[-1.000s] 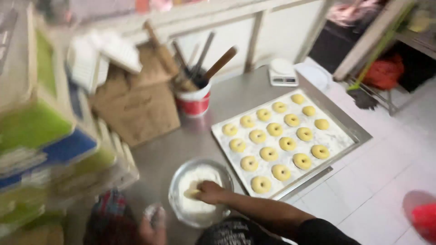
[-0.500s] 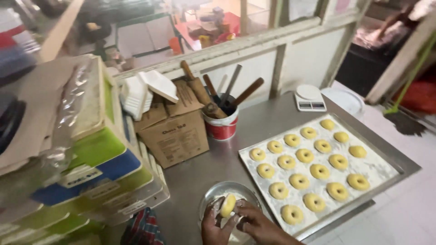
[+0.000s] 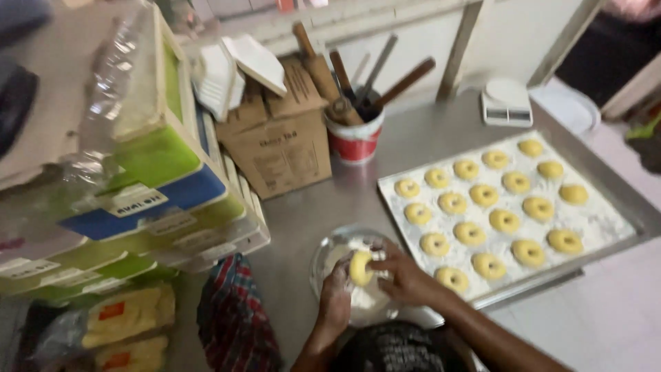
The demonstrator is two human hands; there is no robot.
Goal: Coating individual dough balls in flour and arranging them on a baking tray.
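Both my hands hold one yellow dough ring (image 3: 360, 266) over a metal bowl of white flour (image 3: 329, 253) on the steel table. My left hand (image 3: 336, 297) cups it from the left, and my right hand (image 3: 405, 277) pinches it from the right. To the right lies a floured metal tray (image 3: 606, 222) with several yellow dough rings (image 3: 505, 220) laid in rows.
A red and white tub of rolling pins and utensils (image 3: 354, 136) stands behind the bowl, beside a brown cardboard box (image 3: 280, 146). Stacked green and blue cartons (image 3: 148, 186) fill the left. A white kitchen scale (image 3: 506, 102) sits at the back. A checked cloth (image 3: 234, 317) lies near the front.
The view has shifted closer and lower. My hands have lifted the dough ring a little above the flour bowl and now hold it between them.
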